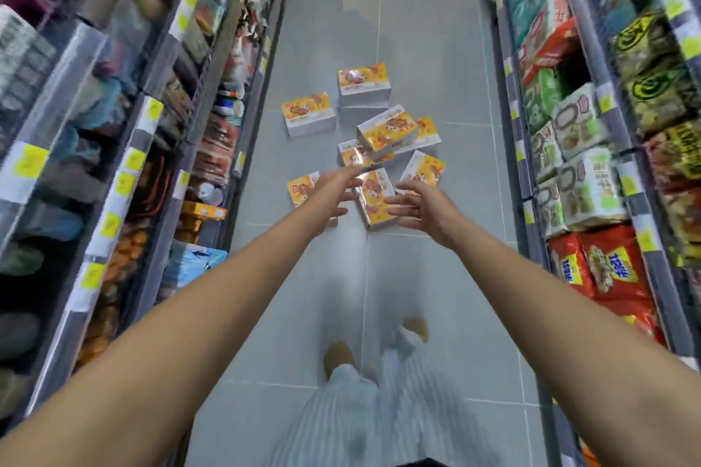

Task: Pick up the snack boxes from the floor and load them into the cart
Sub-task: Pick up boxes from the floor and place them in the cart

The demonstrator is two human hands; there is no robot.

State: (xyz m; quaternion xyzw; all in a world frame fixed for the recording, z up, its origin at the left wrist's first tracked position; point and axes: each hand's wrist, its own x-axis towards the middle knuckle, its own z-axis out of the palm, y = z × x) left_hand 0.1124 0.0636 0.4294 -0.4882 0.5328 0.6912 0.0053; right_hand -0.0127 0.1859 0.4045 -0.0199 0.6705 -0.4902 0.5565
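Several orange-and-white snack boxes lie scattered on the grey tiled floor of a shop aisle. The nearest box [374, 201] lies between my two hands. Other boxes sit further off, one at the left [308, 114], one at the back [364, 83], and one on top of the pile [387, 131]. My left hand [333, 193] is stretched out with fingers spread, above a box at the left [301, 188]. My right hand [417, 207] is open too, just right of the nearest box. Neither hand holds anything. No cart is in view.
Shelves full of packaged goods line both sides: the left shelf [159, 148] and the right shelf [591, 163]. The aisle floor [436, 49] runs on beyond the boxes. My feet [341, 353] in tan shoes stand on the tiles below.
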